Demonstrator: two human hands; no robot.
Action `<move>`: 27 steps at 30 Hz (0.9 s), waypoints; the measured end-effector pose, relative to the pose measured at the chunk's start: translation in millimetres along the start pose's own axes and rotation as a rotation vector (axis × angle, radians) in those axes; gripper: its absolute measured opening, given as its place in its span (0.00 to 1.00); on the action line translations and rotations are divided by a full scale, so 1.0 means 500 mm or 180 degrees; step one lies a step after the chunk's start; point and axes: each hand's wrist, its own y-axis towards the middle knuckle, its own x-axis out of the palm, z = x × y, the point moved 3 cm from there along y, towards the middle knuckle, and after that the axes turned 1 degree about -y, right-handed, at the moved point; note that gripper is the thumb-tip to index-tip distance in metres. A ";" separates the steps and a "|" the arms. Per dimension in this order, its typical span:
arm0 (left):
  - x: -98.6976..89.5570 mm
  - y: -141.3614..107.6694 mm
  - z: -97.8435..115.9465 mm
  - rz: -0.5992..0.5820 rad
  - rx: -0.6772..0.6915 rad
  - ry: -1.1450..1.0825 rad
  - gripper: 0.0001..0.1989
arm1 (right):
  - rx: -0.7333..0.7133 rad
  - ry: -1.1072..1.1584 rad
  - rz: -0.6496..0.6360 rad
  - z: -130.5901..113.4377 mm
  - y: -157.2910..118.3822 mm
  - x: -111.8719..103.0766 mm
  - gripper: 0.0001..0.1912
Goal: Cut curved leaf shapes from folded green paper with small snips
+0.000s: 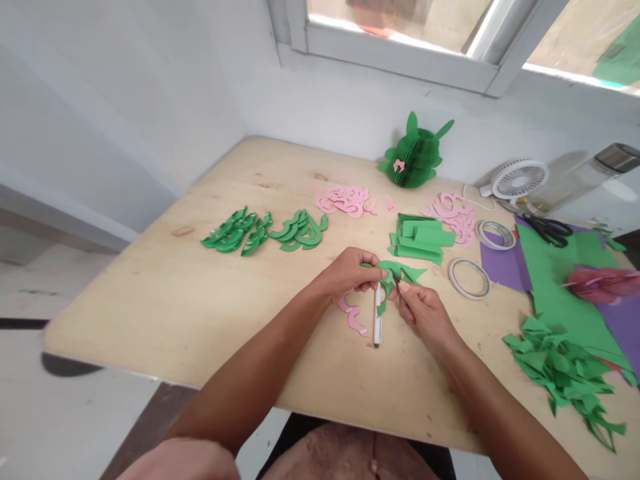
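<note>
My left hand [357, 270] pinches a piece of green paper [387, 267] above the middle of the table. Closed around a pair of small scissors [397, 280], my right hand [423, 310] meets the paper from the right; only a dark bit of the blades shows, the handles being hidden by the fingers. A curved strip of the green paper hangs down between the hands. Below them lies a white marker pen [377, 327] with a dark tip end. Beside it, partly under my left hand, is a wavy pink paper cutout [356, 320].
Green leaf-like cutouts [233, 230], green curved cutouts [300, 230] and pink cutouts [345, 200] lie left and behind. Folded green paper [423, 237], tape rolls [469, 279], black scissors [547, 230] and green scraps [560, 367] lie right. A green honeycomb ornament [417, 157] and fan [517, 179] stand behind.
</note>
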 end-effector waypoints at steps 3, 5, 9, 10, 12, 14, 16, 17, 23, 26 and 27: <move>-0.001 0.000 0.000 -0.0007 -0.0020 -0.0015 0.09 | 0.0037 -0.0002 0.0009 -0.001 0.000 0.001 0.22; -0.002 0.002 -0.002 -0.0014 -0.0029 -0.0047 0.08 | 0.0046 -0.0022 0.0031 -0.002 0.000 0.001 0.22; -0.003 0.005 -0.007 -0.0010 -0.0004 -0.0148 0.08 | 0.0088 0.0061 0.0136 -0.001 -0.001 -0.001 0.22; -0.001 0.005 -0.007 0.0000 -0.0001 -0.0195 0.08 | 0.0103 0.0125 0.0181 0.000 -0.001 -0.002 0.21; 0.004 0.004 -0.005 0.0017 0.0008 -0.0319 0.09 | 0.0120 0.0287 0.0257 0.001 -0.001 -0.003 0.21; 0.011 0.001 0.000 0.0006 0.0045 -0.0469 0.10 | 0.0113 0.0451 0.0309 0.002 -0.001 -0.004 0.21; 0.017 -0.003 0.004 -0.0048 0.0105 -0.0617 0.10 | 0.0117 0.0595 0.0334 0.003 0.000 -0.004 0.21; 0.019 -0.004 0.005 -0.0074 0.0124 -0.0685 0.10 | 0.0115 0.0662 0.0359 0.004 0.001 -0.004 0.21; 0.030 -0.005 -0.005 -0.0081 0.0108 -0.0995 0.12 | 0.0100 0.1015 0.0515 0.008 0.002 0.000 0.21; 0.045 -0.003 -0.015 0.0100 0.0202 -0.1132 0.12 | 0.0060 0.1102 0.0532 0.008 0.000 0.004 0.22; 0.051 -0.003 -0.018 0.0195 0.0246 -0.1176 0.12 | 0.0046 0.1125 0.0528 0.008 -0.001 0.006 0.22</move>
